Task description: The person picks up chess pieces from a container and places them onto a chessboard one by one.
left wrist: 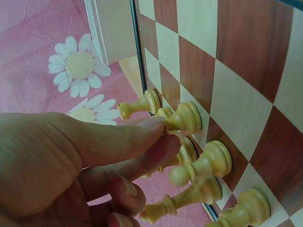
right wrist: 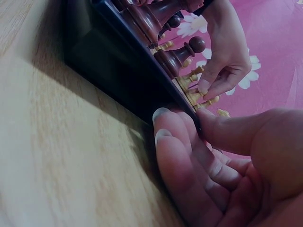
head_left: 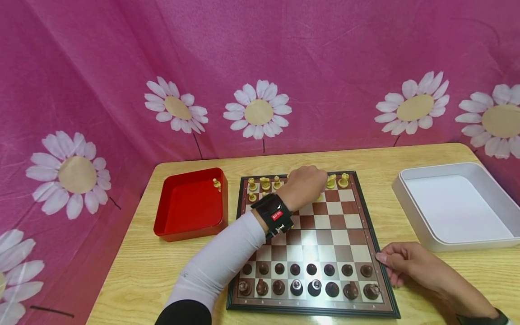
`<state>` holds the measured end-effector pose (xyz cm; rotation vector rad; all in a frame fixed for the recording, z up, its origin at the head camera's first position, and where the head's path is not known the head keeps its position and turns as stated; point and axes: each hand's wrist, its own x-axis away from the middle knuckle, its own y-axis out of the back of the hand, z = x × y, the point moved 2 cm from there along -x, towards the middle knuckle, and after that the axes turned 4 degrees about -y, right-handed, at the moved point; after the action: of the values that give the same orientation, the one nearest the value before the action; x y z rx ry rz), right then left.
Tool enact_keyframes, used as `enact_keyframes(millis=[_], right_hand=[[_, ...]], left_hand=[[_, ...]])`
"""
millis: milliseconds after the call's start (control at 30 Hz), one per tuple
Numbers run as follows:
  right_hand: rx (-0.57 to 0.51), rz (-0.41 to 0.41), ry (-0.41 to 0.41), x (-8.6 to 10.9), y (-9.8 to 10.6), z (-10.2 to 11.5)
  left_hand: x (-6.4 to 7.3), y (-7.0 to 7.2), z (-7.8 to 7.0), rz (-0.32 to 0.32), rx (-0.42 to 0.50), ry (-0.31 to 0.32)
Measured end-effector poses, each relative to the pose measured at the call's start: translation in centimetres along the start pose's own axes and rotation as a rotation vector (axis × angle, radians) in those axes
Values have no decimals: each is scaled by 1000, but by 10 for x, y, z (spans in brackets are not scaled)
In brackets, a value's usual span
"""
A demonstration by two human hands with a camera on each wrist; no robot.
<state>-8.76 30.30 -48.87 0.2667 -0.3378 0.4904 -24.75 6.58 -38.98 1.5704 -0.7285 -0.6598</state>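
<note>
A chessboard (head_left: 340, 237) with brown and cream squares lies in the middle of the table. My left hand (head_left: 306, 183) reaches over its far side. In the left wrist view, its thumb and forefinger pinch the head of a pale yellow pawn (left wrist: 188, 118), whose base is at a square. Around it stand a pale rook (left wrist: 142, 103), another pale pawn (left wrist: 208, 164) and other pale pieces. At the board's right edge, my right hand (head_left: 414, 264) grips the frame, thumb (right wrist: 225, 132) on top and fingers against the side. Dark pawns (head_left: 311, 269) and other dark pieces fill the two near rows.
To the left of the board sits a red tray (head_left: 191, 231) with a pale pawn (head_left: 216, 183) inside, near its right wall. A white tray (head_left: 418, 221) is at the right. Behind the table (head_left: 130, 271) hangs a pink cloth (head_left: 325, 90) with daisies.
</note>
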Motion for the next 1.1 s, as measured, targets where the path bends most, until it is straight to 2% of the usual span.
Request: enact_keyframes(millis=[433,567,700,867,967,1100], right_hand=[[-9,-2,-17,-1,-1,1],[-12,2,-15,-1,-1,0],[-8,4,-5,-1,-1,1],[-18,4,6,-1,-1,0],[-22,4,6,-1,-1,0],[-16,8,8,-1,-1,0]], left_hand=[[0,0,-1,-3,0,2],[2,2,-2,-6,-15,-17],[7,10,-4,-32,-19,-27],[18,26,1,-47,23,13],[26,34,9,-68,38,36],[41,46,27,-132,70,92]])
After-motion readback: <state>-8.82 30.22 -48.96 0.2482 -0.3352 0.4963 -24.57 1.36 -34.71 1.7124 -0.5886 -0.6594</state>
